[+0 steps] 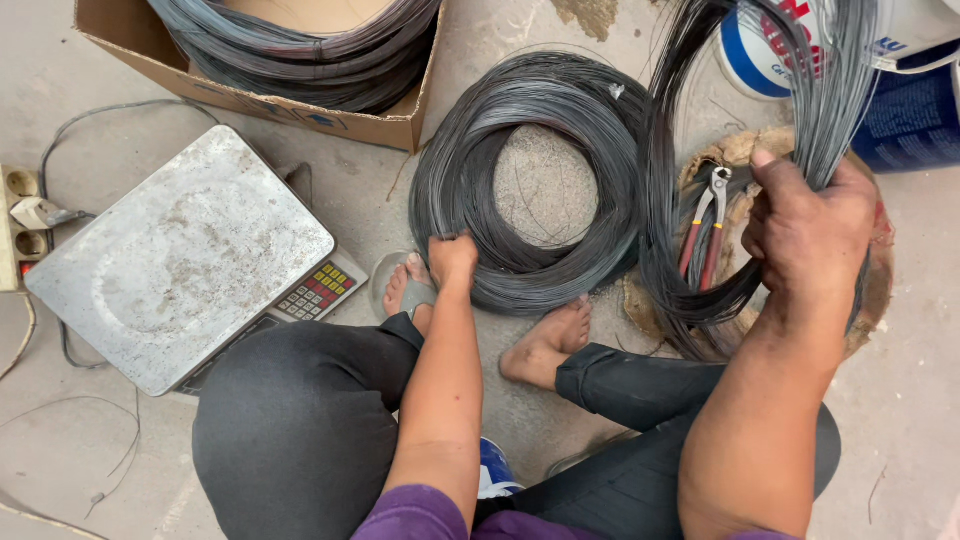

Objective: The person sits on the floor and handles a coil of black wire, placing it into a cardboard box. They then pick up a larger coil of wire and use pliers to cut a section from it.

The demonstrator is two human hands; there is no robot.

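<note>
Concrete floor; scale beside; left hand grips wire coil; right hand clutches wire bundle.

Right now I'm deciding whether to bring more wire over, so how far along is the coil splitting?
Early to midway, it seems. Done: a separated bundle of loops is raised in the right hand. In hand: the left hand grips the big coil on the floor. Left: that coil looks thick, the scale is bare, the pliers lie untouched, and more wire sits in the box.
</note>
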